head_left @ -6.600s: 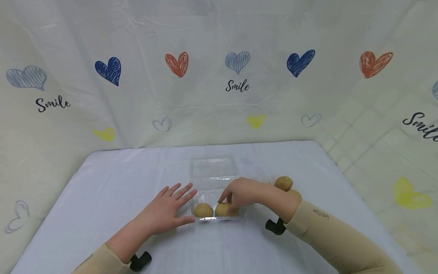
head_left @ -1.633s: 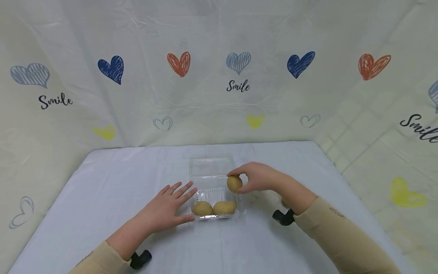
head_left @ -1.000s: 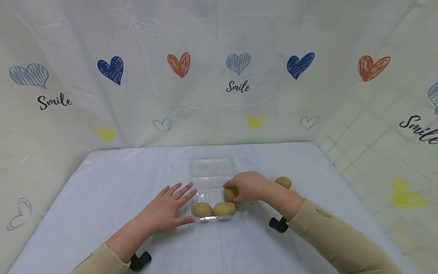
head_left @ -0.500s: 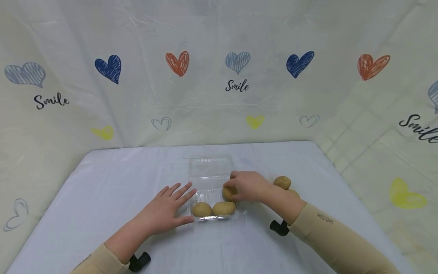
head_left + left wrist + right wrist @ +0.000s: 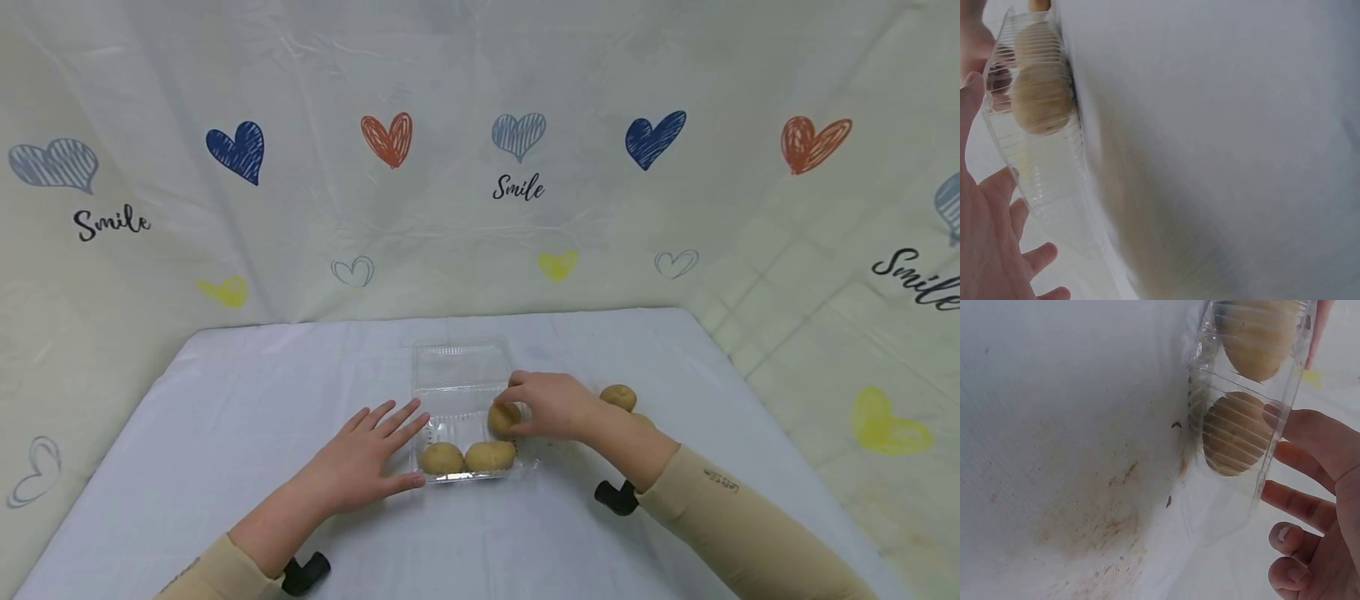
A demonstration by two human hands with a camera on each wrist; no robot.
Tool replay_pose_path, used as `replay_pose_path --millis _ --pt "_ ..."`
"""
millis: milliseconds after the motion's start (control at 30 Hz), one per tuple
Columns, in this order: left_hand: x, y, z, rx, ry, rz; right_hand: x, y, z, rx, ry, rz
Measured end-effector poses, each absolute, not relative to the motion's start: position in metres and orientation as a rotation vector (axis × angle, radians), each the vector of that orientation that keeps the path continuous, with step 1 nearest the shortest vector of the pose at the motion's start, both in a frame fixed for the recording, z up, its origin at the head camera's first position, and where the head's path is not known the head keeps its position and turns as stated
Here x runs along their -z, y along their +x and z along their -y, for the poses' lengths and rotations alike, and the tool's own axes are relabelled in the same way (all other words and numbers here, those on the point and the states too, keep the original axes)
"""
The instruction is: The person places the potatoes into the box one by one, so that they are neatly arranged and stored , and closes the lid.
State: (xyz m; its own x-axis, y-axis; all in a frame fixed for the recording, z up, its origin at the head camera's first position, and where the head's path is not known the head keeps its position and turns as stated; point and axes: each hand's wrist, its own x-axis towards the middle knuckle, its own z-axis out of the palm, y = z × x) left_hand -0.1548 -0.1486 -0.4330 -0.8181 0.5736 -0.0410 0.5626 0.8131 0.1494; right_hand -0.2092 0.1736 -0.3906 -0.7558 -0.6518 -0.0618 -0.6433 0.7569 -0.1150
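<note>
A clear plastic clamshell box (image 5: 465, 479) lies with its lid (image 5: 461, 364) folded back. Two potatoes, one at the left (image 5: 442, 458) and one at the right (image 5: 491, 456), sit side by side along its near wall. Behind them, in the far right corner, is a third potato (image 5: 502, 421). My right hand (image 5: 551, 403) holds this one, thumb and forefinger around it; the right wrist view shows the thumb tip (image 5: 1270, 414) inside the rim. My left hand (image 5: 367, 462), fingers spread and straight, steadies the box's left side; in the left wrist view its fingertips touch the clear wall (image 5: 1044, 169).
More potatoes (image 5: 618, 397) lie right of the box, partly behind the right forearm. Brown soil crumbs (image 5: 1113, 525) mark the white cloth (image 5: 285, 400) beside the box. A printed sheet (image 5: 450, 217) with hearts hangs behind the table.
My right hand has brought the third potato from above the box's right edge down into its far right corner, then risen slightly. The left hand has stayed at the box's left side.
</note>
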Motion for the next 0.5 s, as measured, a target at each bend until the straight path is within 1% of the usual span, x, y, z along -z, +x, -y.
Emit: replay_pose_path --millis 500 --pt "0.433 -0.154 0.148 -0.220 0.907 -2.911 0.371 -0.213 -0.200 0.282 -0.945 -2.828"
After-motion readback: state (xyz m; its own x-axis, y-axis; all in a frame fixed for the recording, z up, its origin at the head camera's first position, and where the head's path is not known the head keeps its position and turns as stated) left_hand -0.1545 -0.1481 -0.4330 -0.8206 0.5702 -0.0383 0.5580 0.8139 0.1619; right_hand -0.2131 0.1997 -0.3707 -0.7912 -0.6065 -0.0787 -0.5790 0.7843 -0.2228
